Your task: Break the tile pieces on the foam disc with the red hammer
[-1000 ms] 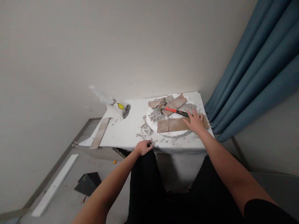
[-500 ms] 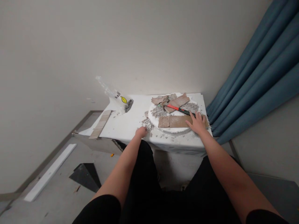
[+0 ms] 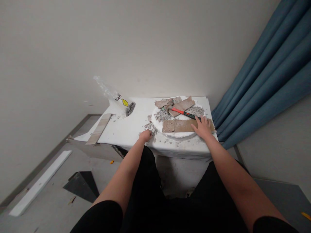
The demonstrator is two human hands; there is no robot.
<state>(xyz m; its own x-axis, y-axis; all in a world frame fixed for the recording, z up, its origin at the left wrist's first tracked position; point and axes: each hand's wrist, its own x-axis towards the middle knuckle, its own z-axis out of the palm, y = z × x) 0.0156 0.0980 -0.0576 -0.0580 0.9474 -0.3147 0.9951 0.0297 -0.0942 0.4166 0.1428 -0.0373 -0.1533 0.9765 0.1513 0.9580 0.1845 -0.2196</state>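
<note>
Hammer (image 3: 186,113): rests on brown fragments (image 3: 184,104) atop the white disc (image 3: 180,135) on the tabletop (image 3: 128,126).
Left hand (image 3: 145,136): fingers curled by grey rubble (image 3: 148,126); pinching, I can't tell.
Right hand (image 3: 203,128): fingers spread over brown board (image 3: 182,126), near hammer.

In front of you, the worktop's white cover (image 3: 123,127) looked matt and fairly smooth, though you could see it dusted with grit. Your brown board (image 3: 181,125) was flat and dull, roughened at its left end, while the broken slabs (image 3: 186,103) behind it were coarse and ragged-edged. The grey rubble (image 3: 163,115) looked dry and crumbly. Your hammer's handle (image 3: 178,111) had a red and black finish resembling plastic or rubber. To the left you had a clear, crinkled, glossy plastic bag (image 3: 109,90); to the right, a soft, matt blue cloth curtain (image 3: 255,87) in folds.
</note>
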